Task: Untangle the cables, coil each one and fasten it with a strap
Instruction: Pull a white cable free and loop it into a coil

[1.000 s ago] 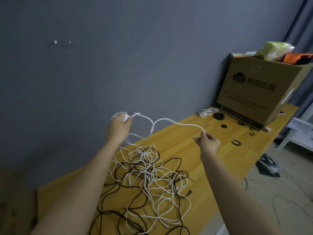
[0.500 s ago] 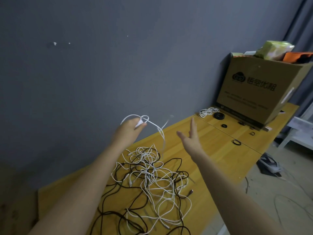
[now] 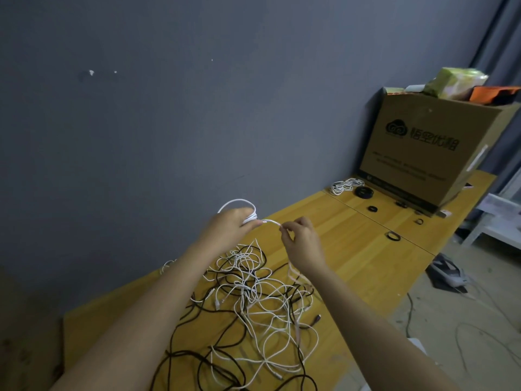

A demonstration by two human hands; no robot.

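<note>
A: Where is the white cable (image 3: 239, 203) just now?

B: Above the tangle (image 3: 253, 294), in the air. The left hand (image 3: 229, 225) has its grip curled round a small coil of it, and the right hand (image 3: 301, 239) pinches the free end just beside that coil.

A: How should the winding go?

B: I judge it best to lay the last stretch onto the coil at the same loop size, keep the left grip snug, and only then let the right fingers go for a strap.

A: And the straps?

B: Beyond the tangle on the bench (image 3: 352, 249): 1 black ring (image 3: 393, 236) lies nearest, others sit closer to the cardboard box (image 3: 434, 153), beside a finished white coil (image 3: 345, 185).

A: Anything in the way?

B: The tangle itself, directly under both hands; a dangling loop could snag in it.
</note>
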